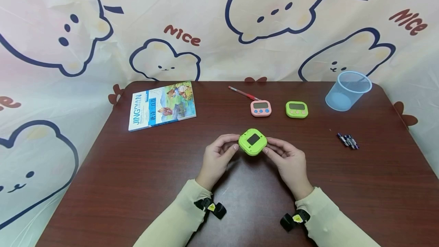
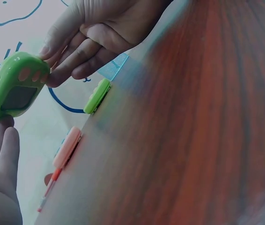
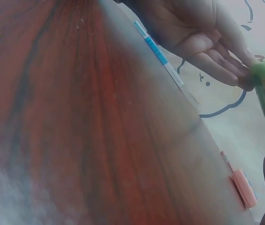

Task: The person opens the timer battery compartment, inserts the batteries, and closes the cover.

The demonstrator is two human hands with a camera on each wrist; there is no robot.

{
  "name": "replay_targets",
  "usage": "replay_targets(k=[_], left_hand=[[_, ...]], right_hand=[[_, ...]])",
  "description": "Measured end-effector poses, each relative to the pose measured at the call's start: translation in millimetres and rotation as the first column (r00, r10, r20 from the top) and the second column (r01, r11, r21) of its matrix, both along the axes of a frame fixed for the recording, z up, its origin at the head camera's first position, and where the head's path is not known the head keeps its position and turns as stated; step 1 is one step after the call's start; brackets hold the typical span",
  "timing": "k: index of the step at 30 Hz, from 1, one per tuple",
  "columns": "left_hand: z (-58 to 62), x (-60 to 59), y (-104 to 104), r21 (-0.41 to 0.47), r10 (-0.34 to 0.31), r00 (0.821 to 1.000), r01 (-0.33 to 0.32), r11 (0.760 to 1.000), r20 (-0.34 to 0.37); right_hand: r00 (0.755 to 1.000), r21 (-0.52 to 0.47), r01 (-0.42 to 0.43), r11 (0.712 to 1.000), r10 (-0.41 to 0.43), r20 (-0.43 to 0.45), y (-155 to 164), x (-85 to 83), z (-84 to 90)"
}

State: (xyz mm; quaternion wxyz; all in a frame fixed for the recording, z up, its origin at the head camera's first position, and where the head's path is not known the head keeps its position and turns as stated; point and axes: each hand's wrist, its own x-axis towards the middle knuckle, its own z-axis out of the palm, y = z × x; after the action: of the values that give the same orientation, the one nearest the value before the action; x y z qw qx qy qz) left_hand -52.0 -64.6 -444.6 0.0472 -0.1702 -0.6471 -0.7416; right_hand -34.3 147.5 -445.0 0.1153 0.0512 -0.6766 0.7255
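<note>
A bright green digital timer [image 1: 252,142] is held up between both hands over the middle of the table. In the head view its back faces up, showing a dark rectangle. The left wrist view shows the grey screen and pink buttons of the timer [image 2: 20,89]. My left hand [image 1: 219,159] pinches its left edge between thumb and fingers. From the opposite side, my right hand [image 1: 289,163] pinches the right edge. Beyond the hands lie a pink timer [image 1: 261,108] and a second green timer [image 1: 297,109], screens up.
A blue-and-white book [image 1: 162,106] lies at the back left of the brown table [image 1: 137,190]. A red pen [image 1: 243,93] reaches up to the pink timer. To the right are several small batteries [image 1: 348,141] and a translucent blue cup [image 1: 346,92] standing near the back corner.
</note>
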Motion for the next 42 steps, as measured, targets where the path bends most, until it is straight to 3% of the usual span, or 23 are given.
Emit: replay_targets(k=[6, 14, 18, 24, 30, 38, 42], left_hand=[[1.2, 0.9, 0.9, -0.012, 0.033, 0.999, -0.033, 0.999, 0.036], [-0.7, -1.1, -0.5, 0.019, 0.024, 0.998, -0.025, 0.999, 0.053], [1.2, -0.6, -1.9, 0.048, -0.063, 0.993, 0.058, 0.997, 0.104], [1.9, 1.3, -2.8, 0.049, -0.252, 0.955, 0.247, 0.968, 0.156], [-0.6, 0.8, -2.5, 0.009, -0.327, 0.935, 0.329, 0.944, 0.140], [-0.6, 0.9, -2.2, -0.022, -0.300, 0.947, 0.304, 0.952, 0.114], [-0.1, 0.7, -2.3, 0.025, -0.257, 0.962, 0.255, 0.967, 0.088]], right_hand=[[0.999, -0.020, -0.027, 0.999, 0.026, -0.040, 0.6, 1.4, -0.7], [0.990, -0.007, -0.137, 0.991, 0.136, -0.030, 0.1, 2.6, -0.1], [0.982, -0.017, -0.188, 0.982, 0.188, -0.034, -0.6, 3.0, 0.0], [0.969, -0.026, -0.246, 0.969, 0.246, -0.027, -0.5, 3.4, -1.4], [0.951, 0.006, -0.310, 0.951, 0.310, 0.020, 0.3, 4.9, -1.3], [0.952, 0.040, -0.305, 0.951, 0.305, 0.014, -1.0, 4.3, -3.1], [0.965, 0.025, -0.259, 0.965, 0.260, -0.033, -2.2, 3.9, -3.1]])
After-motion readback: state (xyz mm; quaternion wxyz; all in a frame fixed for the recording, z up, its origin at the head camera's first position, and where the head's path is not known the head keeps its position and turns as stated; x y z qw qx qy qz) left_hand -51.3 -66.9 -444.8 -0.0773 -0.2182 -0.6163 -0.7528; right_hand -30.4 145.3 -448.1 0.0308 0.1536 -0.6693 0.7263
